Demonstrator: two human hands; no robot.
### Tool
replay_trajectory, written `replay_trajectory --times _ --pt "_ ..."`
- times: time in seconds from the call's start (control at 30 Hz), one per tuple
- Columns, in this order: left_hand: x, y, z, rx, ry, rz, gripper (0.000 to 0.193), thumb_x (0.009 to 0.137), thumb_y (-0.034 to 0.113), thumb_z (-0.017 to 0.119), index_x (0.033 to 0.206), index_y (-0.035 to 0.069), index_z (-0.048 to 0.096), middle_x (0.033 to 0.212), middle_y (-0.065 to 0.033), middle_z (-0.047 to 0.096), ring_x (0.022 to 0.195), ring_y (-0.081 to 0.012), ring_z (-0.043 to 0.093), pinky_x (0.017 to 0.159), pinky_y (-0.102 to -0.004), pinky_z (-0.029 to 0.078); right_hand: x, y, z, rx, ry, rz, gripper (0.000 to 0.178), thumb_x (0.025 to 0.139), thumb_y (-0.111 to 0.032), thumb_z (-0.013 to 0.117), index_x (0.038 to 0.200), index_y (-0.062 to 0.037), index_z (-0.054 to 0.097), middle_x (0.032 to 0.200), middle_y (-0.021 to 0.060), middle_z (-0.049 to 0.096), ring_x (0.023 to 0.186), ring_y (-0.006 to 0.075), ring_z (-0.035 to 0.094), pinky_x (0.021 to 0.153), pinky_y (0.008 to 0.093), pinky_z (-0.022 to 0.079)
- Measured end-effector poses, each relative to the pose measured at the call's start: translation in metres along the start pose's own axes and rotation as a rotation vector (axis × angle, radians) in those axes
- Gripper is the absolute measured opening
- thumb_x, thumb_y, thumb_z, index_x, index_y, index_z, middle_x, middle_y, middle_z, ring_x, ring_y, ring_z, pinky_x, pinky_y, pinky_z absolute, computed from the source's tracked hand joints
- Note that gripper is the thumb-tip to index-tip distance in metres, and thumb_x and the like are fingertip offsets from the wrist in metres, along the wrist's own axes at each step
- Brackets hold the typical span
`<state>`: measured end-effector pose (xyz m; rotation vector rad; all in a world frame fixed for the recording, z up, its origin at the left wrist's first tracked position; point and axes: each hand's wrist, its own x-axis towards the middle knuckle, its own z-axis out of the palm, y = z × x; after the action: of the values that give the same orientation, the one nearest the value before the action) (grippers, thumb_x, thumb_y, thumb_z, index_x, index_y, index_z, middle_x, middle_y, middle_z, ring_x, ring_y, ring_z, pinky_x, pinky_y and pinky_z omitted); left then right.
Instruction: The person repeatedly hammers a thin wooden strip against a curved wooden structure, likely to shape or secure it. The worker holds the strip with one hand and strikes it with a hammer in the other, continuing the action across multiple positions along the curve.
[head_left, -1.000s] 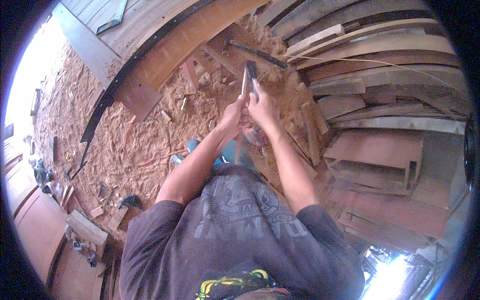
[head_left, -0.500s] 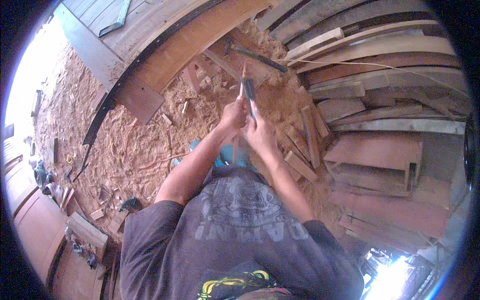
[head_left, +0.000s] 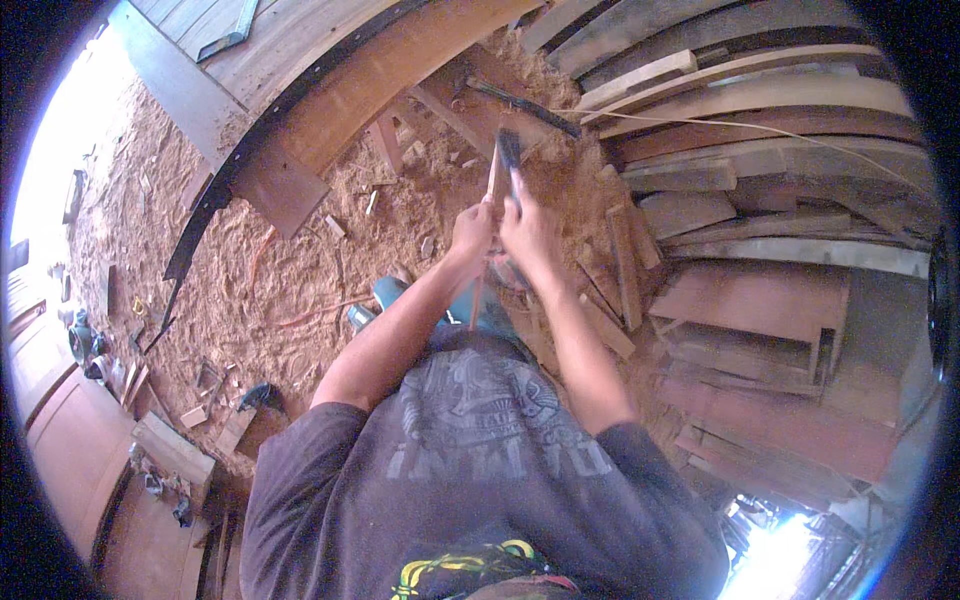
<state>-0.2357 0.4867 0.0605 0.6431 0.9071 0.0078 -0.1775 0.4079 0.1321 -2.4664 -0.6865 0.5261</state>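
Observation:
A narrow wooden strip point(head_left: 494, 172) stands up in front of my body, with my left hand point(head_left: 472, 232) closed round it. The lower part of the strip point(head_left: 476, 305) shows below that hand, reaching toward my shirt. My right hand point(head_left: 529, 235), beside it, is closed on a dark, broad-ended hand tool point(head_left: 509, 150), perhaps a blade. The tool's dark end lies along the strip's far end, touching or very close to it. Some blur hides the tool's exact kind and most of its handle.
Sawdust and wood scraps cover the ground point(head_left: 290, 270). A large curved-looking wooden panel point(head_left: 340, 110) stands at far left, with a square point(head_left: 228, 40) on the boards behind. Stacked planks point(head_left: 780, 130) and a low wooden bench point(head_left: 755, 300) fill the right. A dark bar point(head_left: 525, 108) lies ahead.
The dark tool and my right hand have shifted up and slightly right, along the strip. My left hand stays closed on the strip. The view has turned a little.

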Motion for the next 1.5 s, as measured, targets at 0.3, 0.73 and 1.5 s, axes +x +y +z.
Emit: replay_trajectory --times 0.3,0.73,1.5 --pt "-0.002 -0.016 -0.002 0.430 0.215 0.186 0.050 0.107 0.047 0.052 0.098 0.001 0.072 0.078 -0.0032 0.069 0.064 -0.0144 0.061 0.058 -0.0344 0.052 -0.021 -0.005 -0.003 -0.077 -0.032 -0.003 0.054 0.101 -0.025 0.054 0.154 -0.0227 0.044 0.100 0.0296 0.069 0.090 0.0496 0.068 0.078 0.0540 0.055" --pt "0.003 -0.008 -0.013 -0.175 -0.197 -0.111 0.047 0.108 0.054 0.041 0.105 0.011 0.061 0.066 0.0051 0.046 0.048 -0.0085 0.038 0.041 -0.0284 0.031 -0.018 -0.008 -0.021 0.078 -0.079 -0.009 0.055 0.101 -0.018 0.053 0.154 -0.0148 0.044 0.113 0.0246 0.072 0.095 0.0441 0.072 0.086 0.0509 0.057" --pt "0.001 -0.020 0.002 -0.148 -0.018 -0.038 0.046 0.107 0.054 0.046 0.083 0.015 0.054 0.062 0.0046 0.044 0.043 -0.0103 0.036 0.040 -0.0310 0.027 -0.053 0.012 -0.012 -0.047 -0.018 -0.087 0.056 0.100 -0.026 0.055 0.155 -0.0224 0.044 0.101 0.0313 0.069 0.098 0.0486 0.068 0.086 0.0528 0.054"
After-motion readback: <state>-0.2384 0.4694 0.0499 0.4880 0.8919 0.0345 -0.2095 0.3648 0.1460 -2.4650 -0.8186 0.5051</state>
